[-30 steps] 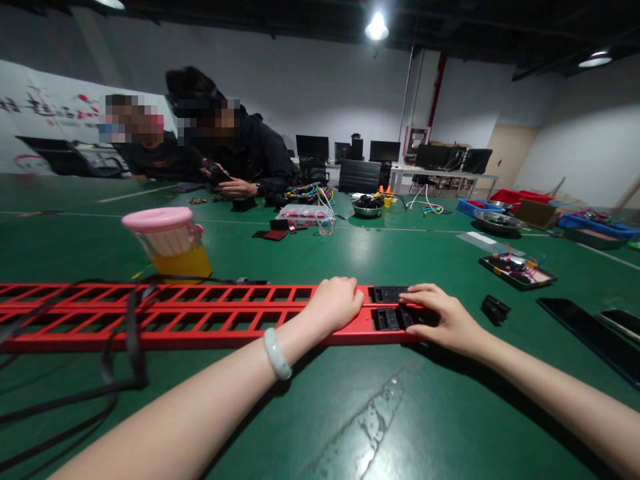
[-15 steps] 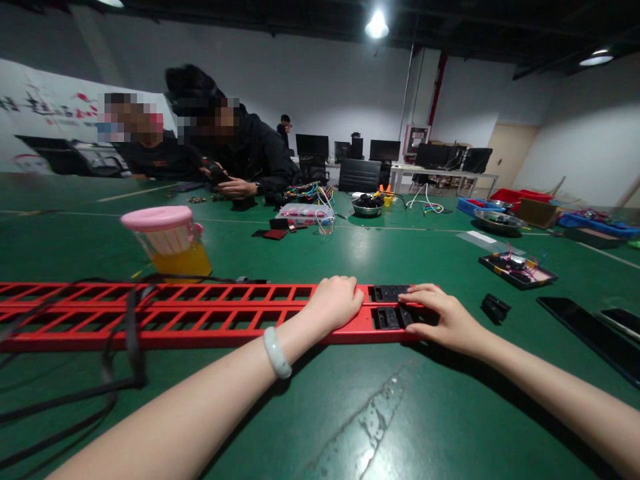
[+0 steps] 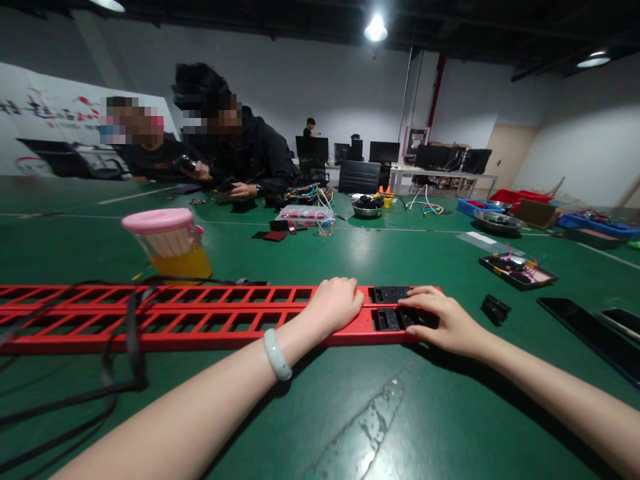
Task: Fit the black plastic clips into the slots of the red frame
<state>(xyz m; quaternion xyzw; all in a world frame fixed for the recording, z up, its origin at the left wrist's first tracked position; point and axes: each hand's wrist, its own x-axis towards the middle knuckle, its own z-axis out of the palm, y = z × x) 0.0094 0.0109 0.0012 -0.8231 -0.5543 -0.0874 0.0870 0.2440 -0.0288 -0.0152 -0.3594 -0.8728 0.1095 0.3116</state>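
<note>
A long red slotted rail (image 3: 260, 345), ladder-like with two rows of openings, lies across the green table. My left hand (image 3: 336, 303), with a pale bangle on its wrist, is closed over the rail, its fingers curled down against it. Two black plastic inserts sit in the end openings: a rear one (image 3: 390, 293) and a front one (image 3: 387, 320). At the front opening, my right hand (image 3: 445, 319) pinches a small black plastic piece (image 3: 406, 317) between thumb and fingers, partly hidden by the hand. Apart on the table is another black plastic piece (image 3: 495, 308).
Black straps (image 3: 133, 333) lie over the rail's left part. Behind it stands a pink-lidded jar (image 3: 167, 247) with yellow contents. Phones (image 3: 590, 333) and a tray with wires (image 3: 517, 267) are at right. A co-worker (image 3: 250, 147) sits across the table.
My hands stay almost where they were on the rail and the black piece. Across the table, a co-worker's hand has risen with a dark object. The far person has moved right.
</note>
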